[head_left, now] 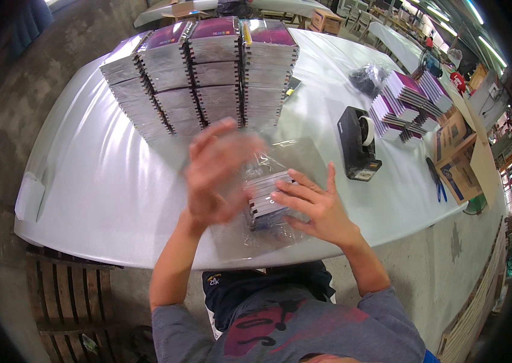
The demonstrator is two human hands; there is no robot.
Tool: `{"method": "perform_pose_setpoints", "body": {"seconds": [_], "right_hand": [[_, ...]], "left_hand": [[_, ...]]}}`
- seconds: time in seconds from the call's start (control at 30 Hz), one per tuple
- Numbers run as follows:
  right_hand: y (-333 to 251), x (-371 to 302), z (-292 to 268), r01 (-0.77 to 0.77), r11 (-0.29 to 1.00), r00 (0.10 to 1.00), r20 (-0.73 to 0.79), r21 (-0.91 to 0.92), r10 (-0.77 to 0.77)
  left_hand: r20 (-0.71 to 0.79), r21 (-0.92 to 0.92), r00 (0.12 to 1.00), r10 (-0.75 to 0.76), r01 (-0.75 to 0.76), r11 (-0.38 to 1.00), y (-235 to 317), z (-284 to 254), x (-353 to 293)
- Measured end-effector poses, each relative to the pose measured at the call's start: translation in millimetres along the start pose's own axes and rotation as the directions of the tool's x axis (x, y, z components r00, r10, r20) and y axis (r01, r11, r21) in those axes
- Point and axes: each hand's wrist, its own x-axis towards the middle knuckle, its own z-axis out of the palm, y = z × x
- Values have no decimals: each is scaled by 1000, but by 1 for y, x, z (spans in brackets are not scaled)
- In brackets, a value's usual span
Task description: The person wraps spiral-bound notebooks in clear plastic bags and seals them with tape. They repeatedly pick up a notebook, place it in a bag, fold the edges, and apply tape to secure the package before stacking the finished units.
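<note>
A small stack of spiral notebooks [265, 195] lies on clear plastic wrap [295, 154] near the table's front edge, and part of the film covers it. My right hand [322, 209] rests on the stack's right side, its fingers spread and stretched out. Just left of the stack and partly above it is my left hand [216, 175], smeared by motion. Whether its fingers hold any of the film cannot be made out. Beyond my hands rise tall columns of wrapped spiral notebooks [219, 75] with purple covers, standing side by side.
A black tape dispenser [353, 148] stands right of my hands. Behind it are crumpled clear plastic [369, 78] and stacked purple notebooks [404, 100]. Dark-handled scissors [436, 178] lie by an open cardboard box [459, 157] at the right. A wooden pallet [71, 290] is on the floor, lower left.
</note>
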Motion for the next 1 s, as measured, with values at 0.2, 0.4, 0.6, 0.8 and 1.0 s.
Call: {"method": "perform_pose_setpoints", "body": {"seconds": [0.2,0.4,0.6,0.8,1.0], "right_hand": [[1,-2,-4,-47,979,997,73,197,33],[69,-32,-32,-82,615,791,-324,784,518],[169,-88,-44,-810,293,297,-77,508,952],[186,-84,-30,-608,47,285,162,793,945],[183,-98,-2,-106,81,306,-45,991,951]], "left_hand": [[527,239,824,-206,89,967,20,12,-41],[568,229,786,-245,134,964,29,4,-36],[607,224,751,-261,153,963,27,5,-35],[574,264,766,-291,163,951,28,5,-38],[603,274,731,-319,186,944,30,2,-36]]}}
